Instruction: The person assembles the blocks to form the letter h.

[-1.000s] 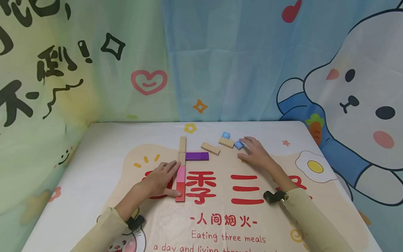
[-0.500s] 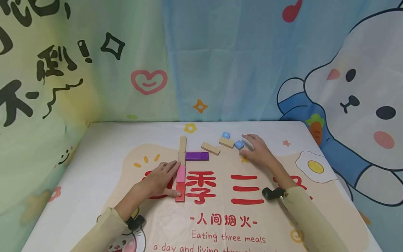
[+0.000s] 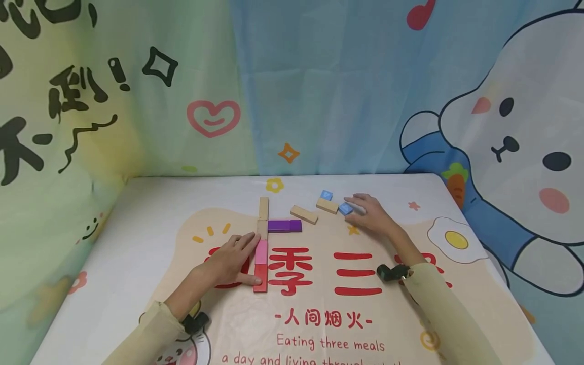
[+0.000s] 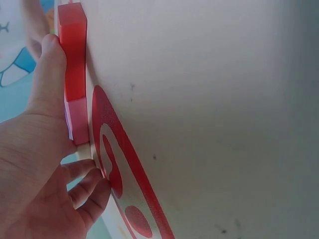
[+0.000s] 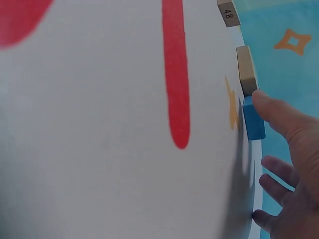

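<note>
My left hand point(image 3: 231, 261) rests beside a column of blocks, its thumb on the red block point(image 3: 260, 279) and its fingertips by the pink block point(image 3: 261, 252). Above these, two wooden blocks point(image 3: 263, 208) continue the line, and purple blocks point(image 3: 285, 226) branch off to the right. Fingers spread, my right hand point(image 3: 371, 215) hovers around a blue block point(image 3: 345, 209); in the right wrist view its thumb is by the top of that blue block point(image 5: 254, 118). Whether it touches is hard to tell.
A second blue block point(image 3: 326, 194) lies behind a wooden block point(image 3: 327, 205). Another wooden block point(image 3: 304, 215) lies slanted between them and the column. The printed tablecloth point(image 3: 328, 299) reaches a curtain point(image 3: 319, 101) at the back.
My right hand drew back slightly from the blue block, then came toward it again, with thumb and fingers closer around it. The left hand and the blocks stay where they were.
</note>
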